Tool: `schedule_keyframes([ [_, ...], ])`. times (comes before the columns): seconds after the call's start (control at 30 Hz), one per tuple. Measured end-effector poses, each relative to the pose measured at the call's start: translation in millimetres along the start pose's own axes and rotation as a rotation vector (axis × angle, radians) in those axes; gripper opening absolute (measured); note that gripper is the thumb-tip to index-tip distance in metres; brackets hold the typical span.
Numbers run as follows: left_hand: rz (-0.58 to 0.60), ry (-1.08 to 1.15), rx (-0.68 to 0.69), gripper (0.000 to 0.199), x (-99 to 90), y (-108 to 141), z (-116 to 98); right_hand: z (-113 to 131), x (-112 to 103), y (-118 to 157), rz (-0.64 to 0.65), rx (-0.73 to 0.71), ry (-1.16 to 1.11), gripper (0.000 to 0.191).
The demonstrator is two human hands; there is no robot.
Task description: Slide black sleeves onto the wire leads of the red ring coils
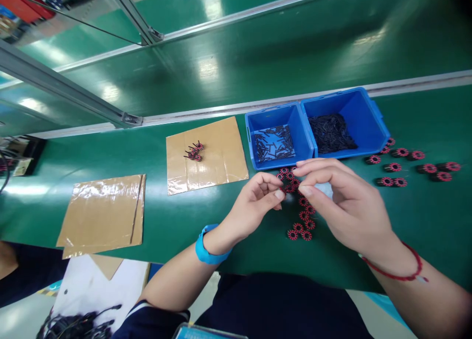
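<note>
A green bench runs across the view, with two blue bins standing side by side — the small bin and the large bin, both holding black pieces. Red coils lie below the small bin, between and under the hands; more are spread right of the large bin, and a few sit on the cardboard to the left. The left hand is curled, thumb beside a coil; the right hand is bent, thumb near its fingertips — whether either grips anything, I cannot tell.
</note>
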State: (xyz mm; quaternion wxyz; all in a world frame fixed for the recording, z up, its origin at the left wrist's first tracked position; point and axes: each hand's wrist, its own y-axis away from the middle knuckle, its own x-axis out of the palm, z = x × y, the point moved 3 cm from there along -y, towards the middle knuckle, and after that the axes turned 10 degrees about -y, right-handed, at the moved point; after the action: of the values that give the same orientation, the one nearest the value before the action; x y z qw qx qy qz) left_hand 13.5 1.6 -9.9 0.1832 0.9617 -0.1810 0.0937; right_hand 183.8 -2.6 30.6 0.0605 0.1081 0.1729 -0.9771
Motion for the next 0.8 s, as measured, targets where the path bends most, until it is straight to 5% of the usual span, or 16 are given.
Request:
schedule_keyframes([
  [0.13,0.102,0.136,-0.072,0.016,2.4,1,-1,-12,-6,-1,-0.074,0.174,-0.126,0.008],
  [0.4,0.227,0.339,-0.151,0.022,4.5,2,3,-15,6,-2,0.188,0.296,-0.262,0.009],
  [0.63,0.105,0.413,-0.115,0.021,-4.6,-1,-8,-18,-5,-27,-0.132,0.265,-0.146,0.006],
  [0.7,0.008,0.456,-0.065,0.015,-12.9,-3,-13,-20,-6,-48,-0.061,0.2,0.115,0.011],
  [0.8,-0.124,0.507,0.008,0.012,-25.5,-7,-20,-28,9,-81,0.316,0.106,0.534,0.021],
])
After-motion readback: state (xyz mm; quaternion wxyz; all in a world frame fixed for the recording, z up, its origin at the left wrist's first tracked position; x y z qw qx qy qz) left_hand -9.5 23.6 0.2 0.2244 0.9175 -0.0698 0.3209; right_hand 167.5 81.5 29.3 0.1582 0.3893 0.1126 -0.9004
